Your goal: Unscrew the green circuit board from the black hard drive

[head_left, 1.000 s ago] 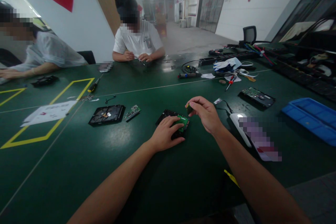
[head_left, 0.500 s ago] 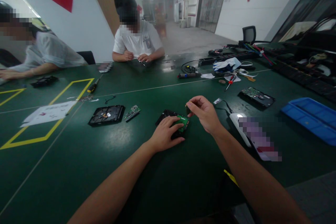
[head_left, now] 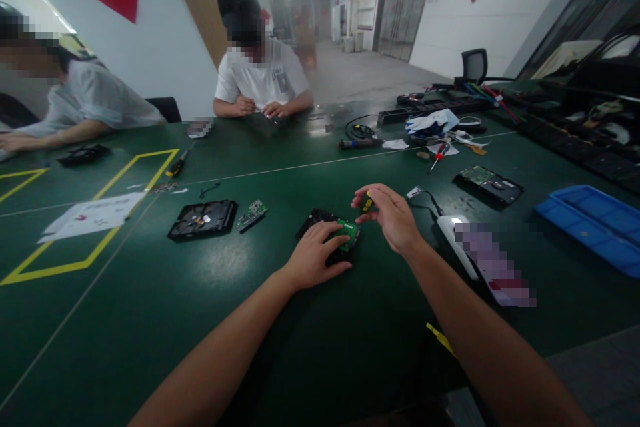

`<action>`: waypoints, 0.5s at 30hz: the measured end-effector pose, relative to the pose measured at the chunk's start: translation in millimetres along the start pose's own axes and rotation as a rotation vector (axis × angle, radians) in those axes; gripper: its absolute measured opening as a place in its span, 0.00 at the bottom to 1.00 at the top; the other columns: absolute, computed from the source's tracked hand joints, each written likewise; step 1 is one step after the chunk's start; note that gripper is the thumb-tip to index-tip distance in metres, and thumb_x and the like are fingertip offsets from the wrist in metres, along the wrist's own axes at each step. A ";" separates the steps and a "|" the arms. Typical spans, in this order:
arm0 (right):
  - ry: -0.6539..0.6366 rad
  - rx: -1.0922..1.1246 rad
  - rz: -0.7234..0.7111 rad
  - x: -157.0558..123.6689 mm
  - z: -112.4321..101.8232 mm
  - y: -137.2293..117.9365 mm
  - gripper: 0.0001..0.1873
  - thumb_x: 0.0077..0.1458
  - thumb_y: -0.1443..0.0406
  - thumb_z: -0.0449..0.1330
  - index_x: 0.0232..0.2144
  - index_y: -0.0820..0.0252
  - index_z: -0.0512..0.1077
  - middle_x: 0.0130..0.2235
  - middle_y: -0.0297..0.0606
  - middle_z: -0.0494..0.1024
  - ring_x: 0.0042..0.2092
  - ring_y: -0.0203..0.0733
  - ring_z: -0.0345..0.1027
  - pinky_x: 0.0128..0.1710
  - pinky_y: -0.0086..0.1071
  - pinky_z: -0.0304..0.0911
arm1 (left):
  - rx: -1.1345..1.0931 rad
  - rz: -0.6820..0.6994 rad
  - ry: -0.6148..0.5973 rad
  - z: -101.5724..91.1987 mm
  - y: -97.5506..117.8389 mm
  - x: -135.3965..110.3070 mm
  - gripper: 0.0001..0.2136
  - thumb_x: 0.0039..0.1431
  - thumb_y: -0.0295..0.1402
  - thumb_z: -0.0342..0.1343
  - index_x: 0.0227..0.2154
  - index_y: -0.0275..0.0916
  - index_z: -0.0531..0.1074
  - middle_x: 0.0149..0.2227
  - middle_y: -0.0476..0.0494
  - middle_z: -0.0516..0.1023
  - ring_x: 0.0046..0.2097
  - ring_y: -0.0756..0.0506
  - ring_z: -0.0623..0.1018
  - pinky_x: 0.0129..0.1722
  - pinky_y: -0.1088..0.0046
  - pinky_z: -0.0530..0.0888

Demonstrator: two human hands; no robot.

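Note:
A dark hard drive (head_left: 313, 217) with a green circuit board (head_left: 349, 235) lies on the table in front of me. My left hand (head_left: 316, 253) holds it from above and the near side, its fingers across the board and its thumb along the near edge. Just above the drive's right end, my right hand (head_left: 383, 213) has its fingers round the black-and-yellow handle of a screwdriver (head_left: 368, 202). The screwdriver's shaft and tip are hidden or too small to make out.
Left of the drive are a loose circuit board (head_left: 253, 215) and an opened drive case (head_left: 203, 219). A phone (head_left: 493, 263), another hard drive (head_left: 489, 187) and a blue tray (head_left: 590, 227) are on the right. Two people sit across the green table (head_left: 225, 320).
The fingers of my right hand have shifted and loosened around the screwdriver, so its yellow handle now shows. My left hand and the drive have stayed put.

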State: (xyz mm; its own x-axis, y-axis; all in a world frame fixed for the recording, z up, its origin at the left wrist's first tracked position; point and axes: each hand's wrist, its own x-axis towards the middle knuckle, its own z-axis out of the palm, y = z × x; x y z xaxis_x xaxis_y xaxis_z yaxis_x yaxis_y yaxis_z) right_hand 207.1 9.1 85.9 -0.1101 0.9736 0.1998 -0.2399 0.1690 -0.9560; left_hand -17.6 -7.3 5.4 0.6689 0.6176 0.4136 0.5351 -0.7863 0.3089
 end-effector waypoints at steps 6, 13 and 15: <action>0.053 -0.018 -0.013 0.8 4.6 3.1 0.14 0.58 0.54 0.68 0.40 0.54 0.73 0.38 0.36 0.79 0.41 0.42 0.74 0.32 0.32 0.75 | 0.013 0.000 -0.008 0.2 0.6 -0.3 0.27 0.64 0.51 0.60 0.61 0.44 0.70 0.64 0.35 0.69 0.65 0.34 0.69 0.66 0.46 0.66; 0.029 -0.037 0.000 -1.8 5.4 -3.6 0.12 0.59 0.55 0.67 0.38 0.55 0.75 0.39 0.38 0.80 0.45 0.44 0.76 0.36 0.35 0.77 | 0.012 0.001 -0.004 -1.1 0.9 0.2 0.27 0.63 0.51 0.61 0.60 0.44 0.70 0.64 0.35 0.69 0.65 0.33 0.69 0.66 0.45 0.66; 0.048 -0.058 -0.011 -0.8 3.0 -2.9 0.11 0.60 0.55 0.66 0.38 0.55 0.77 0.39 0.38 0.80 0.44 0.44 0.76 0.34 0.33 0.76 | 0.008 0.001 -0.005 -1.0 1.0 0.1 0.27 0.63 0.50 0.62 0.60 0.45 0.70 0.64 0.35 0.69 0.65 0.33 0.69 0.66 0.45 0.66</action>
State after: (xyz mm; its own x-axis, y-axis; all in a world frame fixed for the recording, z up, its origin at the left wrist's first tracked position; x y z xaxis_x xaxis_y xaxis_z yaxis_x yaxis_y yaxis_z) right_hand 205.0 7.3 89.2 -0.0609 0.9777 0.2008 -0.1845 0.1867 -0.9649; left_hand -17.5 -8.0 6.6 0.6722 0.6168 0.4094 0.5385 -0.7869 0.3014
